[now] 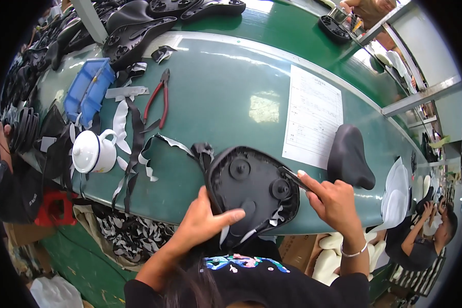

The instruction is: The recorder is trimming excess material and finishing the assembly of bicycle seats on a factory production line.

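A black bicycle saddle (251, 187) is held upside down at the table's near edge, its plastic base facing up. My left hand (210, 220) grips its lower left side, the thumb lying over the base. In my right hand (333, 203) is a slim dark tool (297, 180), its tip at the saddle's right rim; whether it is a knife I cannot tell. A black-and-white strip of cover material (173, 143) trails leftward from the saddle's upper left edge. Small white-edged scraps (276, 218) stick out at its lower right. Right of it rests another black saddle (348, 156), cover up.
Red-handled cutting pliers (165, 100), a white lidded mug (86, 153), a blue bin (95, 74) and cut strips (134, 138) lie on the left. A printed sheet (313, 118) is behind. Scraps (133, 236) fill a container below. Saddles (138, 38) crowd the far left; other people (431, 236) work nearby.
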A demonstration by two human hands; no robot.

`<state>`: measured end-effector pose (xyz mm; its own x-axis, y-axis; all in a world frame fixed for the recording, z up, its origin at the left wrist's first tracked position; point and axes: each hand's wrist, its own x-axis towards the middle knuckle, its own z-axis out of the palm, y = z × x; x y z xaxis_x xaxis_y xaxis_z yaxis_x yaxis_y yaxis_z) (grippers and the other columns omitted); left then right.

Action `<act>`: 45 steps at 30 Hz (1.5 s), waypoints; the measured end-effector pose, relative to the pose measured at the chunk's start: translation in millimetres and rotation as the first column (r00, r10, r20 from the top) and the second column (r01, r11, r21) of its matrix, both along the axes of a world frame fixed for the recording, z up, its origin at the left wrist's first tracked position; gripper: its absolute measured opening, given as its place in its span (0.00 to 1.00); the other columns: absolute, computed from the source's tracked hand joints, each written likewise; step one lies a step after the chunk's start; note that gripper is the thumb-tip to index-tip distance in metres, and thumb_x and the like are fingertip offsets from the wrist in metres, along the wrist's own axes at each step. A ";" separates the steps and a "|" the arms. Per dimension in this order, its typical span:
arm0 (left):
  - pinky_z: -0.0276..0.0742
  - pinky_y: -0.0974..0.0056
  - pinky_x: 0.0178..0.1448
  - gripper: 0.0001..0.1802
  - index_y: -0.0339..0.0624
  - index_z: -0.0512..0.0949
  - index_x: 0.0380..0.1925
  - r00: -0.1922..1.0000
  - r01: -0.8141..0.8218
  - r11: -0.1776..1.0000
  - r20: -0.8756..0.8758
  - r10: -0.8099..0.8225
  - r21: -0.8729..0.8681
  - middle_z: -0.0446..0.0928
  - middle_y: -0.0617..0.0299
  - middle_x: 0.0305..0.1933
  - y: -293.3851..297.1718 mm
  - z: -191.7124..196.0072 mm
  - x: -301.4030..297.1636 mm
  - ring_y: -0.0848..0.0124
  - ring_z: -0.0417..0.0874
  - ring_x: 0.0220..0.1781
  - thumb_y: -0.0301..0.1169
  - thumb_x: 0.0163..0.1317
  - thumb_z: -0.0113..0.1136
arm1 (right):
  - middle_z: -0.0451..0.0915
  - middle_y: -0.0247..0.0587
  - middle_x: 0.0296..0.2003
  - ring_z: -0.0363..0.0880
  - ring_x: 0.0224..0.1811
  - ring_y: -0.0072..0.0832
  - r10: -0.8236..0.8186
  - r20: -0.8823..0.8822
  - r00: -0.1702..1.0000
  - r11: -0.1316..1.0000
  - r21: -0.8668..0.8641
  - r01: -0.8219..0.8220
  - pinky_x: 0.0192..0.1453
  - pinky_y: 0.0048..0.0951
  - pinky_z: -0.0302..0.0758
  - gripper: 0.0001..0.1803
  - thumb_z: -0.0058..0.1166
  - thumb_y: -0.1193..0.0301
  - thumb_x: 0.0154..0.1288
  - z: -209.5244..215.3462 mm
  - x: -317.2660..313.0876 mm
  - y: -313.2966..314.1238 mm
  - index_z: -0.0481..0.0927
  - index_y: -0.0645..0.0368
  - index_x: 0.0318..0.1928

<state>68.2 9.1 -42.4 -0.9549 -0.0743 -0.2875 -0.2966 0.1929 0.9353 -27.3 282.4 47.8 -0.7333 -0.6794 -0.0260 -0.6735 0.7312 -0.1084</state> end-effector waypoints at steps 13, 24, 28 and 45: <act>0.71 0.59 0.58 0.36 0.29 0.53 0.60 0.958 -0.186 0.983 -0.222 0.181 0.002 0.74 0.41 0.50 15.8 45.5 -16.9 0.57 0.78 0.51 0.25 0.56 0.60 | 0.77 0.47 0.23 0.75 0.20 0.46 -0.267 0.159 0.950 0.939 -0.177 0.294 0.23 0.42 0.70 0.36 0.56 0.71 0.62 -64.5 72.3 -18.6 0.57 0.58 0.69; 0.72 0.60 0.56 0.38 0.31 0.50 0.60 0.901 -0.313 0.932 -0.254 0.352 0.183 0.70 0.46 0.54 25.7 27.0 18.9 0.63 0.76 0.53 0.36 0.61 0.63 | 0.79 0.55 0.48 0.80 0.50 0.43 -0.196 0.419 0.886 0.514 -0.726 0.457 0.52 0.35 0.76 0.29 0.62 0.75 0.57 -50.9 44.2 -34.8 0.68 0.56 0.60; 0.76 0.67 0.47 0.31 0.29 0.60 0.56 0.865 -0.437 0.811 -0.065 0.497 0.389 0.74 0.49 0.49 15.8 2.8 30.2 0.67 0.80 0.46 0.50 0.70 0.46 | 0.79 0.49 0.40 0.80 0.41 0.28 -0.054 0.290 0.955 0.714 -0.658 0.240 0.45 0.29 0.75 0.27 0.62 0.76 0.55 -54.2 -10.2 -69.0 0.71 0.59 0.57; 0.63 0.59 0.50 0.15 0.35 0.76 0.19 0.845 0.229 0.911 -0.395 -0.362 -0.344 0.71 0.55 0.38 -8.5 23.5 -142.8 0.59 0.69 0.43 0.38 0.50 0.60 | 0.82 0.49 0.37 0.82 0.30 0.37 -0.060 0.091 0.994 0.796 -0.596 0.103 0.34 0.30 0.77 0.22 0.56 0.70 0.64 -7.3 -45.0 -40.1 0.71 0.56 0.59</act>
<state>-74.5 0.6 -18.9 -0.9626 0.2204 0.1576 0.2464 0.4698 0.8477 -72.3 242.3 40.6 -0.7979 -0.5124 0.3175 -0.5903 0.5575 -0.5838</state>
